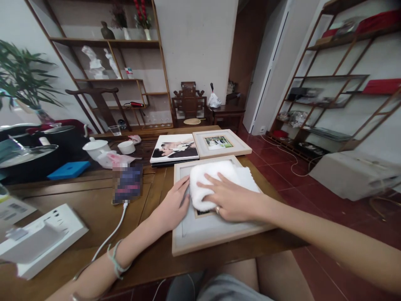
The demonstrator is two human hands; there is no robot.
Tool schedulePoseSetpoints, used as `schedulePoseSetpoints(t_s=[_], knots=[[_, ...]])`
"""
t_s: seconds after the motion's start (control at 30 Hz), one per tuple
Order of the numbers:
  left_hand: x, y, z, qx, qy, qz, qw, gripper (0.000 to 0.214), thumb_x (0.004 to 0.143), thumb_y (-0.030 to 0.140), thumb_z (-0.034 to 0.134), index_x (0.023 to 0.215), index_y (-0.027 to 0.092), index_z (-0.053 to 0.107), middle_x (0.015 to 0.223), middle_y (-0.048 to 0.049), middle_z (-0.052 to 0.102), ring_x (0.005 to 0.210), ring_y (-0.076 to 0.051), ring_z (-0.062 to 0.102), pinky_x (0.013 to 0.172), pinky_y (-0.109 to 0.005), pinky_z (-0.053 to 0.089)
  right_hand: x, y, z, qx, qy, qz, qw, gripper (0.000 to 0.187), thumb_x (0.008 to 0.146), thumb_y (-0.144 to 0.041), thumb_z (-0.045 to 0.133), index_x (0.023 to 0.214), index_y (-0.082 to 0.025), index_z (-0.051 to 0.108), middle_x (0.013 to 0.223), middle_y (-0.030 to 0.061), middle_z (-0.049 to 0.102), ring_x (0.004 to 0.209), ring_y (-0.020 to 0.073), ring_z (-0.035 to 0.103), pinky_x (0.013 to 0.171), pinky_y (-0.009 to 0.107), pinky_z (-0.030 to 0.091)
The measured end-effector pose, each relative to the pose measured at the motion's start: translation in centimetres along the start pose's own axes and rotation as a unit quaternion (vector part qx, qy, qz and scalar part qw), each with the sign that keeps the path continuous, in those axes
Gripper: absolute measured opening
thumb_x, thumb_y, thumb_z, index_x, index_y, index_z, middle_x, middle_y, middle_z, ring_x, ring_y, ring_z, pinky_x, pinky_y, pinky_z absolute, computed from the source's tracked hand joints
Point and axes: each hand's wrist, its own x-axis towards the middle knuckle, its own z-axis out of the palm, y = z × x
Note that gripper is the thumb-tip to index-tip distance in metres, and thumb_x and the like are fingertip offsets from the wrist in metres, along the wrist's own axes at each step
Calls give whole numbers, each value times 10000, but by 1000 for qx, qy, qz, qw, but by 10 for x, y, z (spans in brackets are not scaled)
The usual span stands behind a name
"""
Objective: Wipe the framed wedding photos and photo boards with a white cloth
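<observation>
A light wooden picture frame (188, 244) with a pale mat lies flat near the table's front edge. On top of it is a fluffy white cloth (200, 175), which hides most of the picture in the middle. My right hand (230, 198) lies on the cloth with its fingers spread, pressing it down; a ring shows on one finger. At the frame's left side, my left hand (175, 205) is closed over the edge, its fingertips close to the cloth. A thin white sheet or cloth corner (247, 177) sticks out to the right of the fluffy cloth.
Behind lie a second frame (244, 146) and a photo panel (159, 154). To the left are a phone (128, 184) on a white cable, a power strip (67, 225), a blue box (69, 170), a white teapot (95, 146) and dark pots (34, 161). Shelves stand behind.
</observation>
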Motion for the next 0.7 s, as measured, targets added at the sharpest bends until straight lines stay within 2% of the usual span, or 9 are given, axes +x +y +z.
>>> schedulePoseSetpoints(t_s=[0.1,0.17,0.23,0.3,0.4,0.5,0.6,0.7], knots=[[-1,-2,1,12,-9,-3,1000,465,862,209,326,1289,47,414,1371,-176,409,1277,-249,377,1072,-419,312,-30,-24,-11,49,-22,-26,998,437,720,-103,459,1135,-169,577,1420,105,345,1329,332,172,1041,578,168],[-1,-3,1,15,-13,-6,1000,468,863,221,325,1284,39,419,1370,-179,409,1276,-251,378,1071,-418,313,-46,-33,-16,81,-30,-31,996,438,708,-82,453,1114,-184,582,1405,81,377,1334,284,189,1069,521,163],[-1,-3,1,14,-18,-6,1000,471,864,231,326,1283,40,423,1371,-176,409,1277,-250,376,1073,-414,309,-55,-33,-16,101,-28,-14,994,445,701,-62,441,1103,-191,580,1382,79,412,1337,233,195,1086,467,160],[0,-2,0,13,-24,-7,1000,476,872,245,319,1289,38,416,1376,-175,401,1281,-248,370,1079,-409,299,-56,-26,-10,99,-7,35,994,462,697,-57,440,1125,-181,565,1386,106,401,1340,221,189,1087,462,155],[0,-1,-1,8,-34,-14,999,490,892,275,299,1305,27,393,1391,-175,379,1297,-237,344,1094,-390,270,-41,-6,3,67,40,120,990,488,731,-89,440,1207,-164,510,1409,141,352,1340,262,178,1071,512,146],[-1,1,-2,-5,-21,-22,1000,516,911,317,283,1334,29,343,1425,-167,325,1325,-224,290,1109,-373,231,-12,17,10,35,69,153,985,494,774,-118,413,1264,-166,463,1426,139,319,1339,311,150,1041,563,170],[-3,2,-2,-22,27,-21,999,551,924,359,269,1388,64,227,1483,-147,194,1367,-224,170,1118,-404,179,23,30,10,6,69,145,987,541,749,-94,423,1285,-163,443,1465,130,233,1338,367,83,1003,618,184],[-4,1,-1,-40,58,-18,997,558,931,372,254,1418,126,132,1497,-130,152,1373,-235,135,1109,-446,171,47,26,10,-21,50,80,995,517,734,-91,445,1246,-146,494,1476,122,201,1339,370,50,1019,619,138]])
